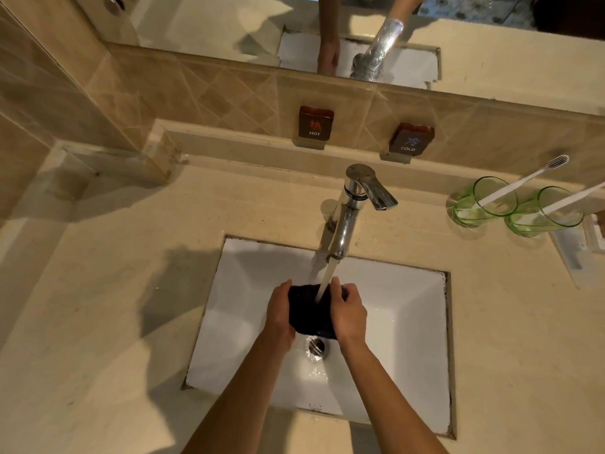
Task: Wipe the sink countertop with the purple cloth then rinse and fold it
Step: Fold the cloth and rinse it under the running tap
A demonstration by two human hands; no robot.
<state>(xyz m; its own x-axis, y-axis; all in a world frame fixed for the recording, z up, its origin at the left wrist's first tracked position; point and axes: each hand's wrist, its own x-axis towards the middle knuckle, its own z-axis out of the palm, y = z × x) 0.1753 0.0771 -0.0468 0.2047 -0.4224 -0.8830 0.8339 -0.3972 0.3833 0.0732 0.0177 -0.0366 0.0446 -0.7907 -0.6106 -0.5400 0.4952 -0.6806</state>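
Note:
The purple cloth (311, 311), wet and very dark, is bunched between both hands over the white sink basin (406, 326). My left hand (280, 311) grips its left side and my right hand (348, 311) grips its right side. Water runs from the chrome faucet (352, 211) in a stream that lands on the top of the cloth. The drain (317, 347) lies just below the cloth, with water pooling around it. The beige countertop (124, 290) surrounds the basin.
Two green glasses (484, 204) (546, 213), each with a white toothbrush, stand on the counter at the right. HOT (315, 122) and COLD (411, 139) signs sit on the ledge behind the faucet. A mirror (212, 24) runs along the top.

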